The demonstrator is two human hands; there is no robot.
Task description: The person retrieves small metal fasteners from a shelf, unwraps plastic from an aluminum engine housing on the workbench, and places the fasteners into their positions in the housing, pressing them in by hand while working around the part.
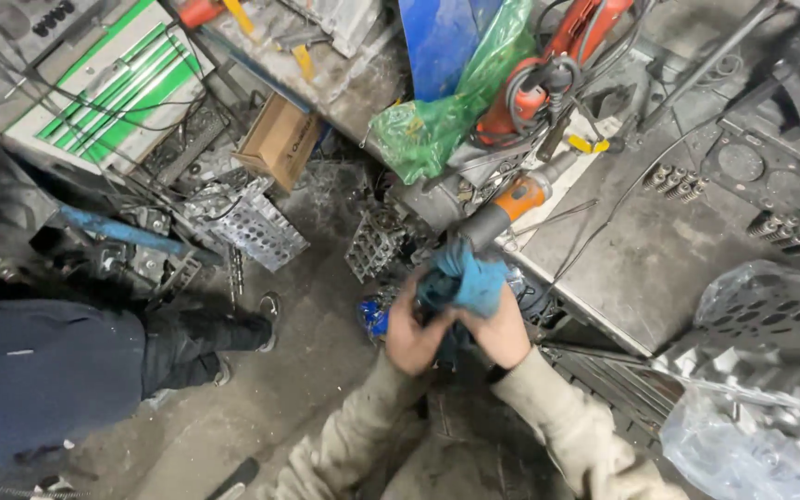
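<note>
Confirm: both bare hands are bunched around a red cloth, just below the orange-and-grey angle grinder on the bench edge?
Not quite. The head view shows the cloth is blue, not red. The left hand and right hand do bunch around it, just below the orange-and-grey angle grinder.

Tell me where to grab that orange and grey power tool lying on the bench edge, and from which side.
Grip the orange and grey power tool around its grey barrel, coming from the floor side. That end sticks out past the bench edge, next to the blue cloth held by the left hand and right hand. Cables crowd the far end.
</note>
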